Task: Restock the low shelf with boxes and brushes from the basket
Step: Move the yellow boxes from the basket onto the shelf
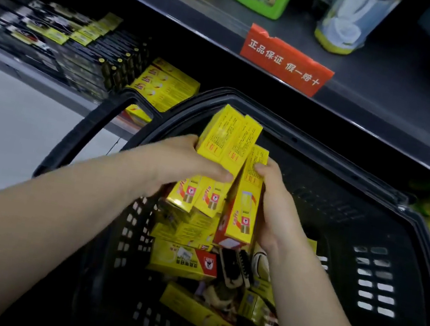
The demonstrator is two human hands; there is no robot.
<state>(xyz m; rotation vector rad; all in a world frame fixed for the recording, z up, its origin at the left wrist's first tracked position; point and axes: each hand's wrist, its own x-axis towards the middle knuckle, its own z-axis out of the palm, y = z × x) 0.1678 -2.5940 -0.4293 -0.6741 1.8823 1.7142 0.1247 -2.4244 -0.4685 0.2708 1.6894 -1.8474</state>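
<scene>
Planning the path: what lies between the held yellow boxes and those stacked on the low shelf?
In the head view, the black basket's rim and its raised handle cross that stretch; nothing else.

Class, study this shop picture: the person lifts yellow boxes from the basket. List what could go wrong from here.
1. The left hand grips two boxes side by side and the right hand a third box against them; one may slip and drop into the basket.
2. The raised handle stands between the hands and the shelf stack; the boxes could snag it on the way over.
</scene>
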